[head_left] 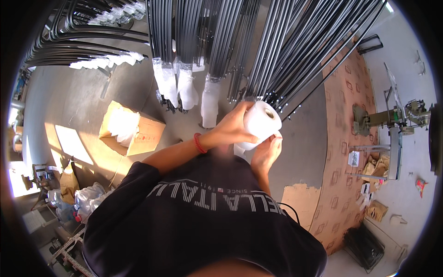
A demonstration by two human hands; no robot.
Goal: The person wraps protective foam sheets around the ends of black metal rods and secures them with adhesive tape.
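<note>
Holding a white roll point(255, 129) just above the middle of the frame

Lettering shows first on the dark shirt point(203, 240): pale capitals across the chest, upside down in this view, with a smaller line beside them. Small reddish print marks the cardboard box point(150, 138) at left, and repeated dark outlines pattern the brown sheet point(339, 120) at right. The roll itself shows no writing that can be made out.

The roll is tilted, its long axis running from lower left to upper right; the end with the hollow core faces the upper right. The left hand point(233, 125), with a red bracelet point(200, 143) at its wrist, grasps the roll from the left, fingers and thumb wrapped round its side. The right hand point(266, 154) is at the lower right of the roll, fingers bent up against it — whether they pinch or only steady it, I cannot tell.

The box stands open with crumpled white plastic point(123, 123) inside. Brown paper point(376, 166) sits in a rack at the right edge. Black rods point(286, 55) fan across the top, and white wrapping point(210, 101) covers the lower ends of some bundles — just left of the roll.
</note>
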